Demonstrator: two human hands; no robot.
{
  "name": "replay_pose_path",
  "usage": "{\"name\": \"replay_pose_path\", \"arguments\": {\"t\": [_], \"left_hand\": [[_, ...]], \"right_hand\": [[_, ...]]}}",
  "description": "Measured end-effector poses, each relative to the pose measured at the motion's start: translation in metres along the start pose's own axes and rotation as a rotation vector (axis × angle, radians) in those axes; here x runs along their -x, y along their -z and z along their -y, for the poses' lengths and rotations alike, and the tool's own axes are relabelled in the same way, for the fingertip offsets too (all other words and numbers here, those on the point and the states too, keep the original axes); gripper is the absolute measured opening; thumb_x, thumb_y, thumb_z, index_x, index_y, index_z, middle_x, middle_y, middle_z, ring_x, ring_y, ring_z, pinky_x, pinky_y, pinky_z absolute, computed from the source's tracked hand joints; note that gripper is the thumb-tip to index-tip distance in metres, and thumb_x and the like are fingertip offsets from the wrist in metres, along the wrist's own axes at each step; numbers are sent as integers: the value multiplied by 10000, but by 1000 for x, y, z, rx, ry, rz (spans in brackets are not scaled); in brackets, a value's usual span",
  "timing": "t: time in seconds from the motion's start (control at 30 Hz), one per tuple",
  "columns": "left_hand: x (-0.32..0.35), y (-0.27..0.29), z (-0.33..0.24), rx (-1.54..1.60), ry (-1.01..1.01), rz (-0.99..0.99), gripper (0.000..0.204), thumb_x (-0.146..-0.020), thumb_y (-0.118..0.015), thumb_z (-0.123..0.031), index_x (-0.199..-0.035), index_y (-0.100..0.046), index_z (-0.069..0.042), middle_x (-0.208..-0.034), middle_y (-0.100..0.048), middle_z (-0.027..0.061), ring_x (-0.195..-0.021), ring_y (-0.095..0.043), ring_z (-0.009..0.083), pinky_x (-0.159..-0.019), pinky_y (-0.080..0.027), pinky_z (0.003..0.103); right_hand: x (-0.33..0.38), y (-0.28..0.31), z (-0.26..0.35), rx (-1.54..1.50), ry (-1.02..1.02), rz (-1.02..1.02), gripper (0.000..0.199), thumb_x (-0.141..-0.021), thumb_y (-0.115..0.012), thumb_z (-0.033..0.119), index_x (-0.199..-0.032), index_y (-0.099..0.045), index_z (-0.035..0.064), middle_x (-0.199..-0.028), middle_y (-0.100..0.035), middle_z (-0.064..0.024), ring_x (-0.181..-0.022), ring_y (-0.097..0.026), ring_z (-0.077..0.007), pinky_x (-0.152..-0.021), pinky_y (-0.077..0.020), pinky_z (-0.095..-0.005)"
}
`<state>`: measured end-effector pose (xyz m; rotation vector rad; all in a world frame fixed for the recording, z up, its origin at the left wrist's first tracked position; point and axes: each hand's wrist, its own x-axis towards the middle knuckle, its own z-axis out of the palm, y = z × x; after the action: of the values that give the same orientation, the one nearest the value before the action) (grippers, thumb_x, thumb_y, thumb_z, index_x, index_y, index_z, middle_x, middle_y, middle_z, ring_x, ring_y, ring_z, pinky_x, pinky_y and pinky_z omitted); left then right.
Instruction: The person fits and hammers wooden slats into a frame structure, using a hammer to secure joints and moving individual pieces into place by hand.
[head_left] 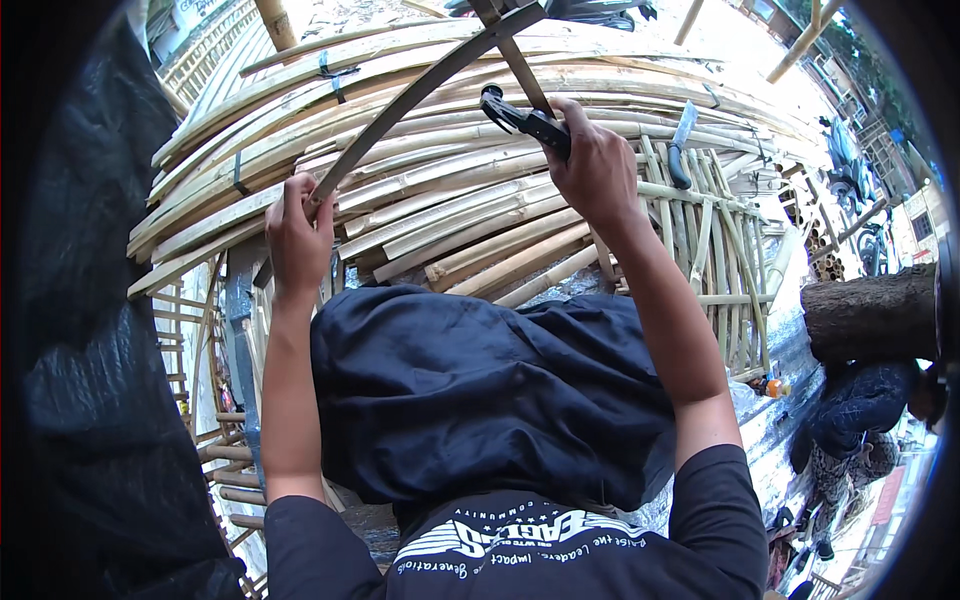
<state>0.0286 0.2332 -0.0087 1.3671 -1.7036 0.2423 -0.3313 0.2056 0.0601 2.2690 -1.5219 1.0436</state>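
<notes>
My left hand (pixel 300 235) is closed in a pinch round a long, thin bamboo strip (pixel 400 105), which slants up to the far middle. There it meets a second strip (pixel 520 68) in a cross. My right hand (pixel 597 172) is wrapped round a black-headed hammer (pixel 520 120), its head pointing left. The second strip runs down to the fingers of the right hand; whether they grip it too is hidden. Beneath both hands lies a broad stack of split bamboo slats (pixel 470 215).
Right of the stack leans a bamboo lattice panel (pixel 700 225), with a dark-handled bladed tool (pixel 680 155) at its top. A dark tarp (pixel 90 330) hangs at the left. Dark cloth (pixel 480 390) covers my lap. A thick log (pixel 870 315) and a seated person (pixel 860 420) are at the right.
</notes>
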Motion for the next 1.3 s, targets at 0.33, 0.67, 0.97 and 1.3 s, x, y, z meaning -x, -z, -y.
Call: {"name": "replay_pose_path", "arguments": {"t": [0.33,0.67,0.97,1.3], "left_hand": [[85,96,-99,336,22,81,276,-878,-694,87,-1043,-503,-25,-1046,-640,166,-945,-646,237,-856,-539,346],[127,84,-136,377,222,203,243,-867,-714,71,-1013,-559,-47,-1179,-656,165,-1033,-688,305,-834,-571,379],[142,82,-153,288,168,265,300,-841,-696,112,-1045,-563,-62,-1216,-631,186,-1013,-694,293,-822,-593,385],[148,86,-170,276,97,315,358,-771,-699,136,-1051,-589,-58,-1151,-622,174,-878,-665,258,-759,-570,364]], "right_hand": [[50,23,18,-127,106,-225,568,-687,-662,-19,-1242,-642,100,-956,-731,-126,-785,-725,-316,-677,-571,-412],[77,-3,15,-230,29,-355,531,-682,-592,-30,-1206,-655,30,-1033,-734,-166,-882,-735,-347,-772,-587,-408],[110,-27,-11,-268,-46,-404,443,-768,-667,158,-1179,-656,-5,-1021,-716,-229,-868,-733,-387,-759,-587,-430],[114,-25,-18,-355,57,-615,354,-790,-762,123,-1112,-684,-2,-1022,-749,-180,-910,-751,-339,-789,-593,-397]]}}
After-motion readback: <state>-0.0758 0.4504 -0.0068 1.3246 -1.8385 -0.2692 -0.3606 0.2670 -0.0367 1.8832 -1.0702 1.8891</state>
